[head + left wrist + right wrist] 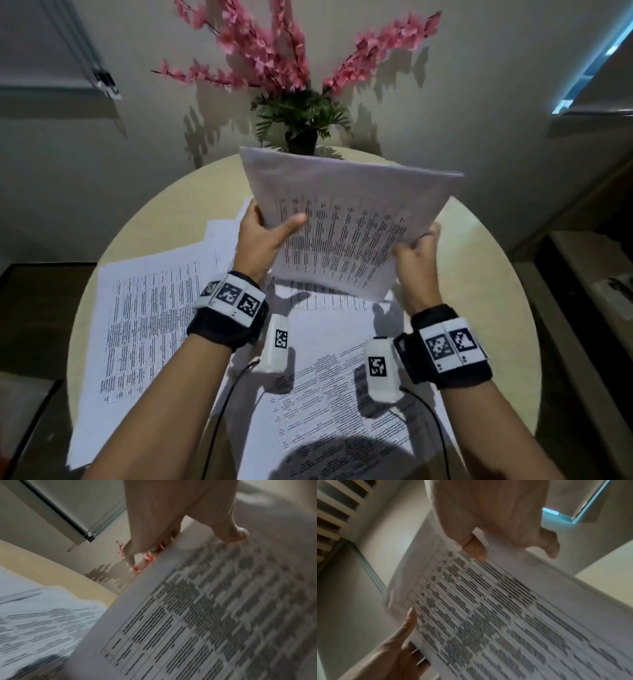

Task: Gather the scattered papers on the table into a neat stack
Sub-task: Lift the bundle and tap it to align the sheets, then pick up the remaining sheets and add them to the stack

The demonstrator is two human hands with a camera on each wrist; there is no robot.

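A bundle of printed sheets (346, 219) is lifted above the round beige table (479, 260), tilted up toward me. My left hand (270, 229) grips its left edge, thumb on the printed face, fingers behind. My right hand (419, 246) grips the right edge the same way. The left wrist view shows the thumb (240, 534) pressed on the held sheets (205, 615); the right wrist view shows the right thumb (476, 549) on the held sheets (505, 615). More printed papers (144, 329) lie spread and overlapping on the table under my arms, some (335, 411) near the front edge.
A dark pot of pink flowers and green leaves (301, 113) stands at the table's far edge, just behind the raised sheets. A wall is behind it. Dark furniture (589, 308) flanks the table on the right. Cables trail from both wrist units.
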